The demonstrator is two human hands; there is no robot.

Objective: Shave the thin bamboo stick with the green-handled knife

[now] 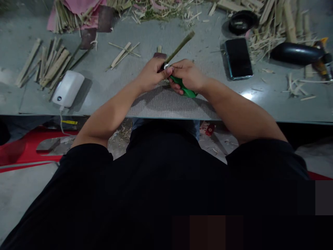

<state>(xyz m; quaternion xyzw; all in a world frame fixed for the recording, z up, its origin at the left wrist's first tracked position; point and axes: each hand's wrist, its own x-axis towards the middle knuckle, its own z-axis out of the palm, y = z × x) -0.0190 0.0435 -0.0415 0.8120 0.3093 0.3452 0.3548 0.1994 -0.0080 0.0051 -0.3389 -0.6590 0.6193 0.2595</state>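
My left hand (152,73) grips the near end of a thin greenish bamboo stick (180,46) that slants up and to the right over the grey table (104,86). My right hand (189,75) is closed around the green handle of a knife (186,88), whose metal tip meets the stick right where my two hands touch. The blade itself is mostly hidden by my fingers. Both forearms rest over a grey mat (169,104) at the table's front edge.
A white power bank (68,88) with a cable lies left, beside a pile of split bamboo strips (49,64). A black phone (238,58), a black dish (243,21), a dark bottle-like object (296,53) and bamboo scraps (273,24) sit to the right.
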